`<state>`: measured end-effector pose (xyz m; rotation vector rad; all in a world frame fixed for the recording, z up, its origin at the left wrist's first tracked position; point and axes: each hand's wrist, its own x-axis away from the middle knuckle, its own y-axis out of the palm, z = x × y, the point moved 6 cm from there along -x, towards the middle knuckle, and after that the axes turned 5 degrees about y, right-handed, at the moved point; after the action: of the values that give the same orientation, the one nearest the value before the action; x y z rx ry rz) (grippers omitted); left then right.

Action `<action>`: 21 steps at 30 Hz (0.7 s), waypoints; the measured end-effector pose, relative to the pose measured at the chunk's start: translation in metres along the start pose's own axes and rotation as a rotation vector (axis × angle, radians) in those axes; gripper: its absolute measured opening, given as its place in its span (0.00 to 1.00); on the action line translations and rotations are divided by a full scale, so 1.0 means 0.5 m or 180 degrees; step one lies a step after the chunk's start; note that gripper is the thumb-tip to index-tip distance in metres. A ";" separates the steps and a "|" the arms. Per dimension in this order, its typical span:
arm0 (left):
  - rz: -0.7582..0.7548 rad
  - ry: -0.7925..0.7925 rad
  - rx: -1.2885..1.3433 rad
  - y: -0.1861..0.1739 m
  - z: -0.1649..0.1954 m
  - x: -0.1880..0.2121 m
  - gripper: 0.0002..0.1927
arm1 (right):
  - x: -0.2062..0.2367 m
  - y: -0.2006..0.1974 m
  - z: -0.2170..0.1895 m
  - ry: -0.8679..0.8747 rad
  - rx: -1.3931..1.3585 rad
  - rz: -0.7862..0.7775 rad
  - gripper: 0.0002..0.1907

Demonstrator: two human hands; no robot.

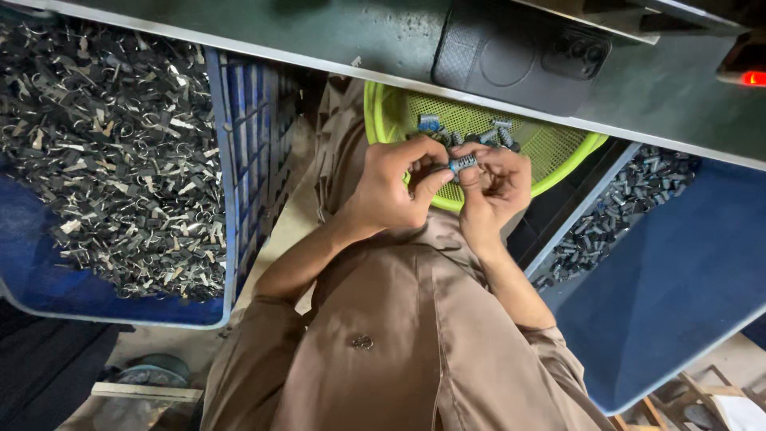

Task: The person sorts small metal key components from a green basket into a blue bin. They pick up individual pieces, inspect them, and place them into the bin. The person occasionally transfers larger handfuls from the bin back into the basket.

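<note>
My left hand (391,187) and right hand (495,187) pinch a small blue part (463,164); it might slip into the green basket (558,152).

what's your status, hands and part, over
Left hand and right hand both pinch one small blue-grey part over the green basket. More parts lie in the basket. Nothing blocks the hands.

The basket (383,112) sits in the person's lap, partly under the table edge (319,48). Small parts (471,132) lie in it. Left of the basket stands a crate (227,199) of clips (112,144); right, a bin (678,279) of pieces (622,207). A phone (511,56) lies on the table above the basket.
</note>
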<state>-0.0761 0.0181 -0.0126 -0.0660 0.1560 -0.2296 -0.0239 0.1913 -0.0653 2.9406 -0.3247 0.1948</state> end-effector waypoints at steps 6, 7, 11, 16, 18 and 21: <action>0.0198 0.1376 -0.0702 -0.007 0.037 0.013 0.10 | 0.008 -0.008 0.014 0.0198 -0.0283 -0.0233 0.18; 0.0162 0.1551 -0.1057 -0.004 0.038 0.013 0.12 | 0.001 -0.006 0.019 0.0249 -0.0274 -0.0290 0.19; -0.0163 0.1969 -0.2026 -0.001 0.044 0.023 0.17 | -0.043 0.011 0.038 0.0800 -0.1264 -0.0555 0.18; 0.0734 0.1409 0.0197 -0.124 0.039 0.055 0.14 | -0.052 0.006 0.016 0.1614 -0.1748 -0.0214 0.16; 0.1181 0.0558 0.2116 -0.163 -0.036 0.041 0.13 | -0.080 -0.004 -0.037 0.0841 -0.1296 -0.0377 0.13; 0.1087 -0.0468 0.3740 -0.144 -0.124 0.033 0.12 | -0.148 -0.044 -0.142 -0.0991 0.0032 -0.0088 0.12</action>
<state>-0.0862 -0.0589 -0.0703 1.1022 -0.1318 0.0518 -0.0983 0.2410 -0.0107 2.9794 -0.3242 -0.2687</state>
